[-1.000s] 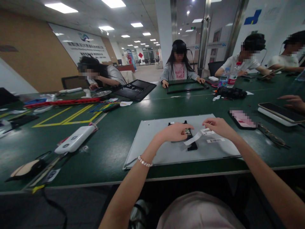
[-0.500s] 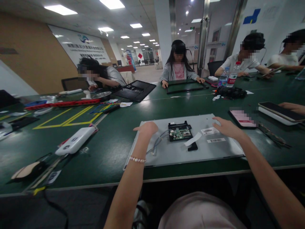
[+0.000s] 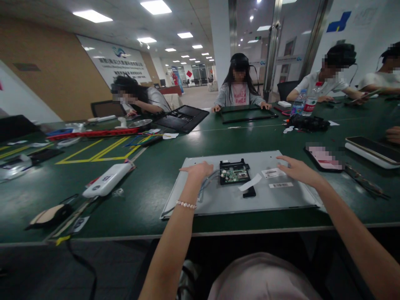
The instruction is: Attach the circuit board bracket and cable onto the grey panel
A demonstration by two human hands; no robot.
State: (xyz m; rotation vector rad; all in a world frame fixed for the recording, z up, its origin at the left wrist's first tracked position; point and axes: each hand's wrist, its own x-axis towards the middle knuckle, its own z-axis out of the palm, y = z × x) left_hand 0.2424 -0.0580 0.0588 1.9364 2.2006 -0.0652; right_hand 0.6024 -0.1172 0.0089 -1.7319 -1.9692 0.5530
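Note:
A grey, flat display panel (image 3: 218,204) lies on the table in front of me, its metal back facing up. My left hand (image 3: 200,170) rests over its left part, close to a bundle of thin grey cables (image 3: 204,183); the fingers are spread, though some are hidden from view. At the panel's upper right is my right hand (image 3: 298,168), thumb and fingers apart, near a white label (image 3: 273,172). Between the hands sits a green circuit board (image 3: 233,174) in a black frame. A white strip (image 3: 250,183) curls up beside it, over a small black piece (image 3: 249,192).
To the right lie a phone (image 3: 323,157), eyeglasses (image 3: 366,180) and a white-and-black case (image 3: 371,152). On the left are a white device (image 3: 108,180) and a beige-and-black object (image 3: 50,213). Across the table, people handle black frames (image 3: 184,118); bottles (image 3: 309,102) stand at the far right.
My view has shifted a little, so the surroundings appear farther right. My left hand has moved slightly right over the panel towards the cables. My right hand stays at the panel's upper right.

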